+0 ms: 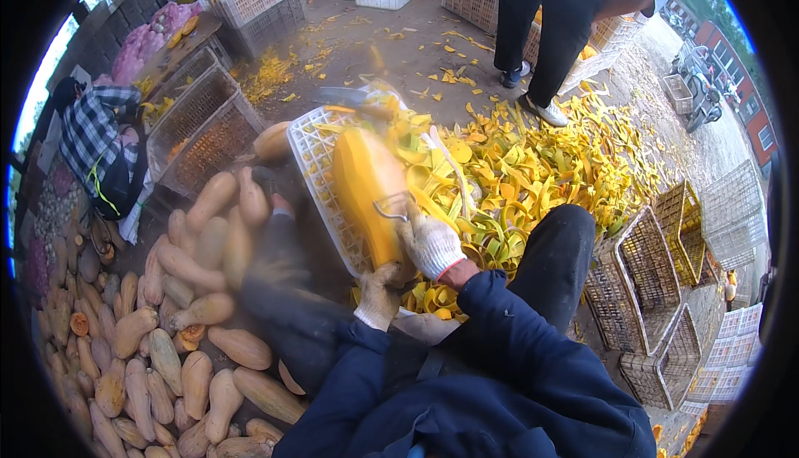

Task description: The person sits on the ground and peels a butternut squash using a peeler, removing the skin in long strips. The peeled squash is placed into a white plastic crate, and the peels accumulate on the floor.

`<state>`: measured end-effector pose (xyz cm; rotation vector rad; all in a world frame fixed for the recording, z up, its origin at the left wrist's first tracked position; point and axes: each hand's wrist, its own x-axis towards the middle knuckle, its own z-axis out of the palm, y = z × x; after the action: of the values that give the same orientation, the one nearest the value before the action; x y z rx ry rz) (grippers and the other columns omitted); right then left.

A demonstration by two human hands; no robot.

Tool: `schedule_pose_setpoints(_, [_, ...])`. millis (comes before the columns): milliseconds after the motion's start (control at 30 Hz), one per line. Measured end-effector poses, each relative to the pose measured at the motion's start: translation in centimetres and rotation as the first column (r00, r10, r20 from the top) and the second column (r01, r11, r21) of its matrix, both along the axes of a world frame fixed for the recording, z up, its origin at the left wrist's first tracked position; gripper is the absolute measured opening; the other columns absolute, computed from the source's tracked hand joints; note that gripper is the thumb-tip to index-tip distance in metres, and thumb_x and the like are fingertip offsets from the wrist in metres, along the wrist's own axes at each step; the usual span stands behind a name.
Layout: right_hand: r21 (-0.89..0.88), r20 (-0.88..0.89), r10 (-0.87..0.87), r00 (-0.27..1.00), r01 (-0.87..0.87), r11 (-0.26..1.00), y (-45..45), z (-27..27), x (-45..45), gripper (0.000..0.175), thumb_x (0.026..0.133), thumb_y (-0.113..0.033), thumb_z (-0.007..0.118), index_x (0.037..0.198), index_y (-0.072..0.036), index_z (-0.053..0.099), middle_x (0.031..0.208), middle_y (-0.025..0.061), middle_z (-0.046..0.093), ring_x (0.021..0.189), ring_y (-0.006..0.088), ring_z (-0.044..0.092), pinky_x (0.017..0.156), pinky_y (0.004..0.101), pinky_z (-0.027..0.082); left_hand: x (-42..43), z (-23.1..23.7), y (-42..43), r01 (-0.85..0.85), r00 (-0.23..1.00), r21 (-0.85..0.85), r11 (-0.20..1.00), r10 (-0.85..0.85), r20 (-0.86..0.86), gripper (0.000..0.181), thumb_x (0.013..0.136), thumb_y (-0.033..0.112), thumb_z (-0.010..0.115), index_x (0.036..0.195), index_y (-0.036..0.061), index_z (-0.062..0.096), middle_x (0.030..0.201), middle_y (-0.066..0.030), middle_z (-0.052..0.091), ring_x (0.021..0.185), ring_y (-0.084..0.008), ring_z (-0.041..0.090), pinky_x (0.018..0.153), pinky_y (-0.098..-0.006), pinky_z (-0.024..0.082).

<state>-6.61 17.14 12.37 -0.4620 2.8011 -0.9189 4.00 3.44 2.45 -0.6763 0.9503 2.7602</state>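
A long squash (365, 186), mostly peeled to orange flesh, lies along an upturned white plastic crate (324, 211) before me. My left hand (379, 299), in a knit work glove, grips the squash's near end. My right hand (432, 243), gloved too, is closed on a metal-framed peeler (392, 205) that rests against the squash's right side. A blurred knife-like blade (343, 96) lies beyond the squash at the crate's far end. Yellow and green peelings (505, 177) are heaped to the right of the crate and partly over it.
Unpeeled squashes (203, 308) are piled at left. Empty plastic crates (630, 283) stand at right, others (206, 127) at upper left. A person in dark trousers (549, 21) stands beyond the peelings; another in a checked shirt (100, 124) sits at far left. A motorcycle (705, 90) is at upper right.
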Motion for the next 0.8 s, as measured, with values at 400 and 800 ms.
schedule_pose_setpoints(400, [0.114,0.204,0.375,0.905,-0.402,0.909,-8.6,2.9,-28.5,0.064,0.100,-0.039,0.065,0.153,-0.003,0.056,0.141,0.0251,0.070,0.129,0.0404,0.068,0.105,0.0469,0.055,0.0,-2.2,-0.8,-0.058,0.995,-0.025,0.998,0.056,-0.086,0.062,0.084,0.014,0.071,0.144,0.0036,0.058,0.127,-0.0120,0.071,0.110,-0.0302,0.074,0.082,-0.0556,0.068])
schedule_pose_setpoints(800, [0.080,0.025,0.167,0.986,-0.168,0.982,-2.2,2.0,-9.8,0.045,0.109,-0.036,0.051,0.132,0.002,0.062,0.100,0.0308,0.076,0.095,0.0483,0.074,0.085,0.0555,0.058,-0.2,0.4,-0.5,-0.055,0.993,-0.075,0.996,0.062,0.097,0.056,0.086,0.023,0.067,0.139,0.0062,0.063,0.120,-0.0106,0.074,0.102,-0.0301,0.074,0.086,-0.0568,0.063])
